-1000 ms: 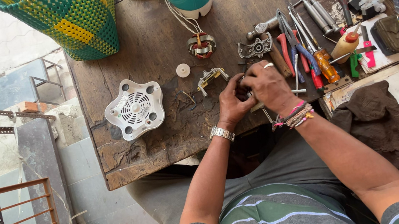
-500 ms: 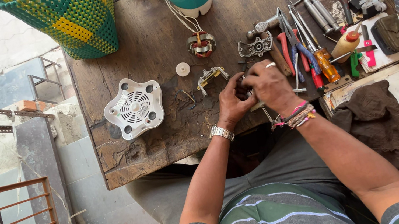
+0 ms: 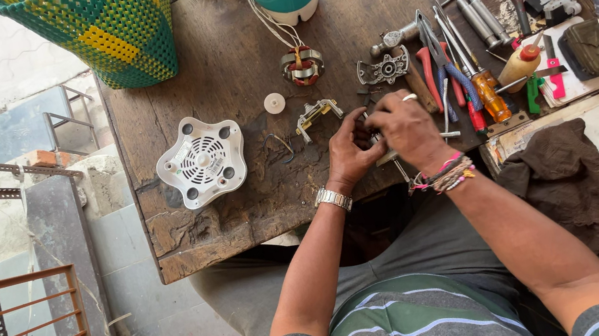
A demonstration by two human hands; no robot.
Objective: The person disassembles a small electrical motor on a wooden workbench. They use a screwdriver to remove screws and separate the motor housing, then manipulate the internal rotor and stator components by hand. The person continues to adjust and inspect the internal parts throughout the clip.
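A small metal part (image 3: 376,138) is pinched between both hands, left hand (image 3: 350,152) and right hand (image 3: 407,128), over the table (image 3: 218,76); careful, steady turning seems needed next.

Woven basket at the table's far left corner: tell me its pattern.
The woven basket is green with yellow checks, seen in the head view.

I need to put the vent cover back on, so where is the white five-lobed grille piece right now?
In the head view the white grille piece lies flat on the wooden table, left of both hands, below the green-and-yellow woven basket, nearest the small white disc.
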